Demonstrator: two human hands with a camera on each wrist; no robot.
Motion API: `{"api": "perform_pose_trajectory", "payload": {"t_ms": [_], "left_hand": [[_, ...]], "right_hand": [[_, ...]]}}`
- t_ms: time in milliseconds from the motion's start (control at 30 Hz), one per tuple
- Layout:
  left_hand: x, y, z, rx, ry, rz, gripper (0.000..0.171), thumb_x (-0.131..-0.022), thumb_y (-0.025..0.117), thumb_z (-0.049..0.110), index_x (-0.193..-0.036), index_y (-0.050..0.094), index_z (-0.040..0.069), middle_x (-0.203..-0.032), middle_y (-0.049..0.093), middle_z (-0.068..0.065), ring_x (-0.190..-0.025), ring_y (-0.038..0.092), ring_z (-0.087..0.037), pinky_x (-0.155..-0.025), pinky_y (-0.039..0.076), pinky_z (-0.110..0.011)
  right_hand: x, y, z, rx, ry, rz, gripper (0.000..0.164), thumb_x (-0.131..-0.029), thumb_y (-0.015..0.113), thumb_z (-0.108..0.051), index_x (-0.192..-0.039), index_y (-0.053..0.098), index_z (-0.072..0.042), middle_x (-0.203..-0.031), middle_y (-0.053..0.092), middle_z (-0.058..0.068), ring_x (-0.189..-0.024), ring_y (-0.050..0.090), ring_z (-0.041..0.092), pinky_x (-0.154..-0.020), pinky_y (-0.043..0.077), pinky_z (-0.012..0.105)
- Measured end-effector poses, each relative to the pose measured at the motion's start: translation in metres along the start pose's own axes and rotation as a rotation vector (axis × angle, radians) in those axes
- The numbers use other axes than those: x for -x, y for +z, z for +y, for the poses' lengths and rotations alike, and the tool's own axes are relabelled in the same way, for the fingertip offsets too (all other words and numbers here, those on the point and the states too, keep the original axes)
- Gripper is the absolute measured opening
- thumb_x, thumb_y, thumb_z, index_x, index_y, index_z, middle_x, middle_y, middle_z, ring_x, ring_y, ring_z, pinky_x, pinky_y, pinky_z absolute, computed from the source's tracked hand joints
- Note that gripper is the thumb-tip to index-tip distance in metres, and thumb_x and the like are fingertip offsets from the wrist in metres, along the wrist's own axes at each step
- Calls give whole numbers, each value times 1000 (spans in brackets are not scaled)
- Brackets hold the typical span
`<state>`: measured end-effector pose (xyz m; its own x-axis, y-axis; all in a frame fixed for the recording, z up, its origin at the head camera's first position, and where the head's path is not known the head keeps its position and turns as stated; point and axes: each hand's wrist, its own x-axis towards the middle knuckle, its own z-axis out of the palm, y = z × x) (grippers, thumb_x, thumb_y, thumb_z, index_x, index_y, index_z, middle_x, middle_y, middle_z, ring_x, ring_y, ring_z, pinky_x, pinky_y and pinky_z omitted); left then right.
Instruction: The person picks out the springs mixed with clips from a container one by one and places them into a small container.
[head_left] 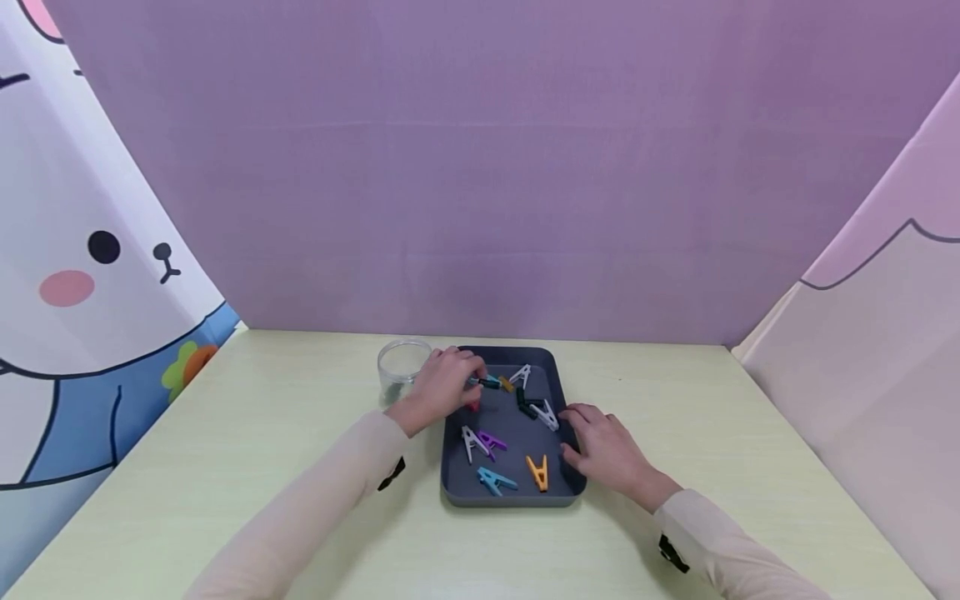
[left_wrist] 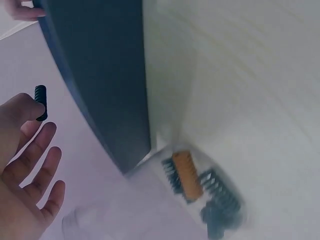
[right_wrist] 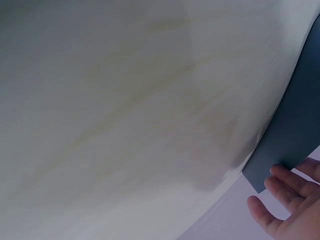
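Note:
My left hand is over the left side of the grey tray. Its thumb and finger pinch a dark clothespin, ribbed in the left wrist view, while the other fingers spread loosely. Under that hand lies a red clothespin, partly hidden. My right hand rests at the tray's right rim with extended fingers, also visible in the right wrist view. Inside the tray are white, purple, light blue, yellow and dark green clothespins.
A clear round container stands left of the tray, partly behind my left hand. In the left wrist view it holds an orange ribbed clothespin and several dark ones. A purple cloth hangs behind the pale table.

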<state>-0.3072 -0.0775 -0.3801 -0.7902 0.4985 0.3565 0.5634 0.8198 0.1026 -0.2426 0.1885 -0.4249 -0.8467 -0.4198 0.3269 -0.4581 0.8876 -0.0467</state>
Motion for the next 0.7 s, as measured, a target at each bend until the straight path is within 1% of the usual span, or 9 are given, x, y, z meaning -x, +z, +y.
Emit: {"api": "perform_pose_trajectory", "payload": {"t_ms": [100,167,333,433,533,700], "left_hand": [[4,-10,-5,4,6,13,13,-81,66,27,-92,66,19,-92,66,5,-85,55,-17,-79,43,-38],[6,-17,-8,14,-1,11,13,-82,65,27,-93,66,19,-92,66,5,-85,55,-16,-79,43,-38],[11,-31,-19,50,-35,31,13,-81,66,23,-92,66,17,-91,66,3,-89,57,-18,-83,42,-40],[14,-38,-26,64,-56,55,13,-80,67,21,-92,66,16,-90,67,3,-91,58,-19,-83,42,-41],[17,-43,-35,73,-67,75,13,-79,68,20,-92,67,16,-89,67,2,-90,58,-19,-81,42,-40],[20,-51,-49,72,-68,106,13,-78,67,19,-91,67,16,-88,68,2,-87,60,-20,-79,43,-41]], "right_hand": [[0,-1,0,0,3,-4,42,-77,66,-29,-112,60,-7,-117,58,8,-111,52,24,-80,46,42],[0,-1,-1,-1,5,-8,42,-77,66,-29,-112,59,-7,-117,57,8,-112,52,24,-81,46,42],[0,-2,-1,-10,8,-18,42,-77,66,-29,-113,59,-7,-118,57,9,-112,52,25,-82,45,43],[0,-3,-1,-10,6,-15,42,-77,66,-29,-113,59,-7,-118,57,9,-112,52,25,-81,46,43],[0,-2,-1,-8,1,-12,42,-77,67,-29,-112,59,-7,-117,57,8,-112,52,24,-81,46,43],[0,-1,0,-6,0,-15,42,-77,66,-29,-113,59,-8,-118,57,8,-112,52,24,-81,46,43]]}}
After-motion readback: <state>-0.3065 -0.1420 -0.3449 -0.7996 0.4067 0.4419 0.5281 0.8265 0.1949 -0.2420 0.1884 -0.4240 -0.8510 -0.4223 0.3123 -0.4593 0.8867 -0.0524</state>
